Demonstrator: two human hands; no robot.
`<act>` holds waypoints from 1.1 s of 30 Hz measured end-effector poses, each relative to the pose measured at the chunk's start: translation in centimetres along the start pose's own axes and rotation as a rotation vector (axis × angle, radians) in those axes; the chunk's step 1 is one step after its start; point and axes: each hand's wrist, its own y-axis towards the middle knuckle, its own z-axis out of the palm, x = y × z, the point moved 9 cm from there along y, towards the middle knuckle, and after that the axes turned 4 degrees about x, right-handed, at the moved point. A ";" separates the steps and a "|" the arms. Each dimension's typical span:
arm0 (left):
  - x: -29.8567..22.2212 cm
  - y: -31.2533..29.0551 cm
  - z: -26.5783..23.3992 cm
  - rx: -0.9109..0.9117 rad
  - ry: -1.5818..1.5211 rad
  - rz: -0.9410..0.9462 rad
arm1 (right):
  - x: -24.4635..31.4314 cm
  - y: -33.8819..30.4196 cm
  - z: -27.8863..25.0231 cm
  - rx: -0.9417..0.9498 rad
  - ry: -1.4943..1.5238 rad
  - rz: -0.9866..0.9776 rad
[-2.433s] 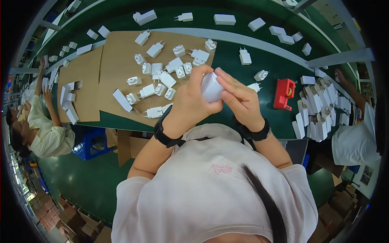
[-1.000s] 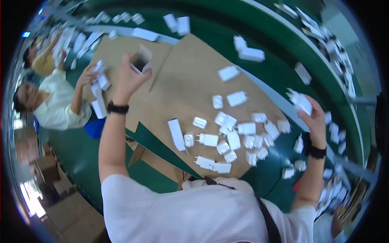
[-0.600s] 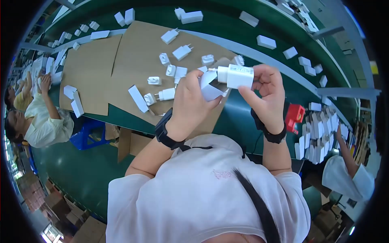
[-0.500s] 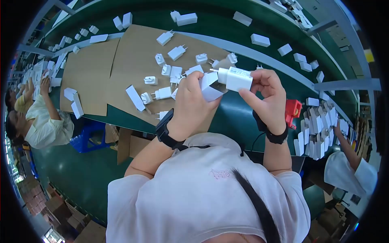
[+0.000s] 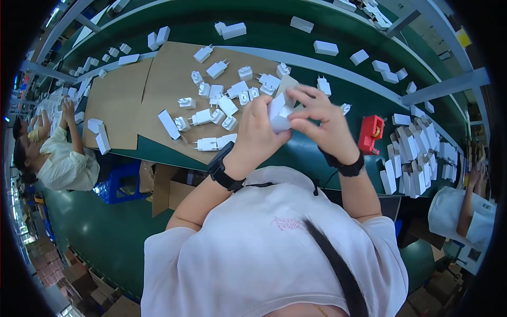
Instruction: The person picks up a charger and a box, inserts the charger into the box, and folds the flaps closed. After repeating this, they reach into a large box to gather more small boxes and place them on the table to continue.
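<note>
A small white carton (image 5: 279, 113) is in my left hand (image 5: 257, 132), whose fingers and thumb wrap round its sides. My right hand (image 5: 325, 124) is at the carton's right end, thumb and bent fingertips on the end and its flaps. No charger shows between my hands; the inside of the carton is hidden from view. Just left of my hands, many loose white plug chargers (image 5: 217, 69) lie scattered over a brown cardboard sheet (image 5: 174, 63). Another white charger (image 5: 324, 85) lies on the green table beyond my right hand.
A red tape dispenser (image 5: 371, 134) stands right of my right hand, beside stacked white cartons (image 5: 414, 153). More cartons (image 5: 326, 48) lie on a green surface behind a pale rail. One person (image 5: 58, 164) works at the left, another (image 5: 465, 211) at the right.
The charger that my right hand held at the carton's mouth is out of sight now. That hand has moved left onto the carton's end. My view has shifted slightly.
</note>
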 end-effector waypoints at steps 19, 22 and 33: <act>0.6 -0.7 3.6 0.250 -0.254 -0.233 | -1.7 -3.8 2.1 -0.375 0.485 0.038; 0.2 -0.6 3.5 0.259 -0.324 -0.250 | -2.7 -3.3 1.2 -0.429 0.615 0.125; -0.7 0.0 2.4 0.308 -0.112 -0.088 | -4.8 -2.5 1.6 -0.164 0.649 0.402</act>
